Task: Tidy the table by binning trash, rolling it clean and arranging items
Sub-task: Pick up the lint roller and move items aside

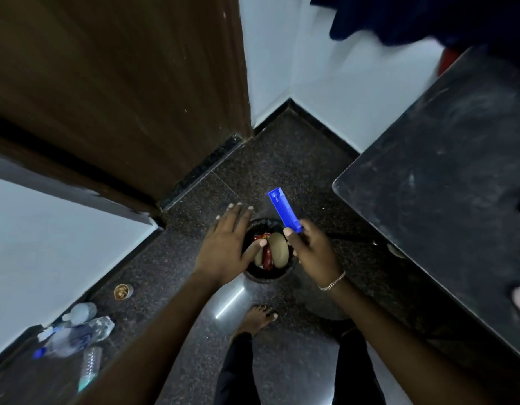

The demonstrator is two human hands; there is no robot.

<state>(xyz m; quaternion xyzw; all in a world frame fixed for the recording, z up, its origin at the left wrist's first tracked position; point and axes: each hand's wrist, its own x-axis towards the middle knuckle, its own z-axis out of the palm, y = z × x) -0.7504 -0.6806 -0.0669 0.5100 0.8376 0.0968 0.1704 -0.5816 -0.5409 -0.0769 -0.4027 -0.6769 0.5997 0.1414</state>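
Blue plastic piece point(284, 209), maybe part of the roller, sits over the bin point(264, 277) on the floor, with the right hand point(311, 252) gripping its lower end, fingers curled round it. The left hand point(226, 244) hovers flat above the rim, fingers straight and spread, holding nothing. With the trash point(277, 249) heaped that high, I'd say a loose grip could send the piece into the rubbish or bouncing off, far from the dusty counter point(443, 171)

Speckled floor point(282, 159): black bin point(264, 276), paper cup point(123, 291), plastic bottles point(71, 337) along wall; dusty black table point(443, 176) beside.
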